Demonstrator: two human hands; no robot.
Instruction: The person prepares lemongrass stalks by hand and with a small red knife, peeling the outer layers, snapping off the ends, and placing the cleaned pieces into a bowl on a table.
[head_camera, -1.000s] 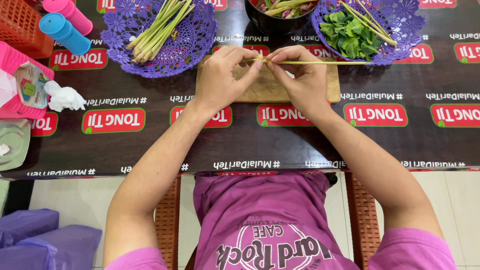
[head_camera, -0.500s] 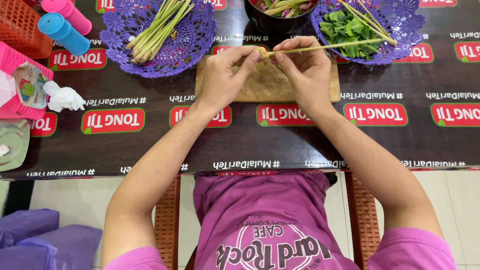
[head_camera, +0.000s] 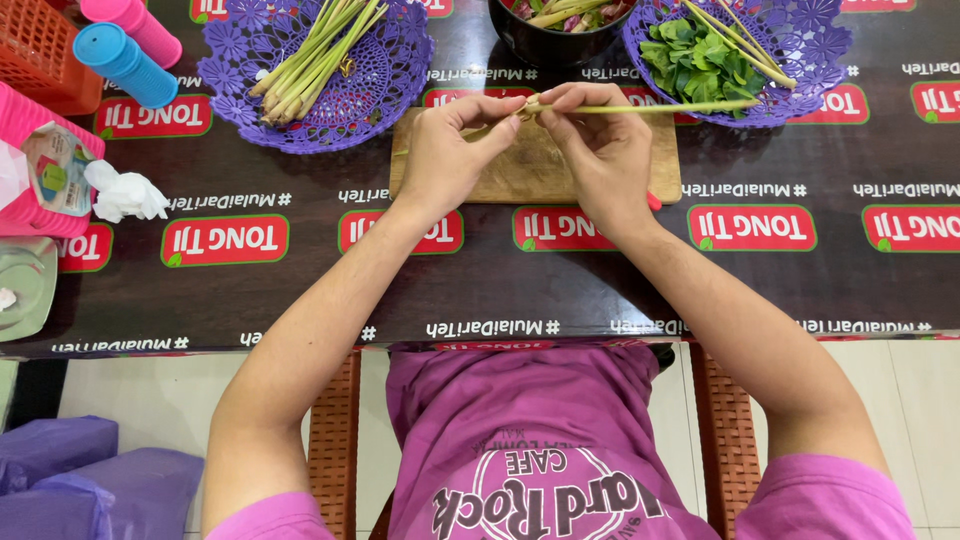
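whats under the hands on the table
A wooden cutting board lies under the left hand and right hand, which pinch a thin green stalk above it. The board's middle is covered.

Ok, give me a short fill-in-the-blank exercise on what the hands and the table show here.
1. Both hands, left hand and right hand, pinch one thin green ____.
2. They work above a wooden ____ board.
3. The lacy baskets holding stalks and leaves are ____ in colour.

Missing words: stalk; cutting; purple
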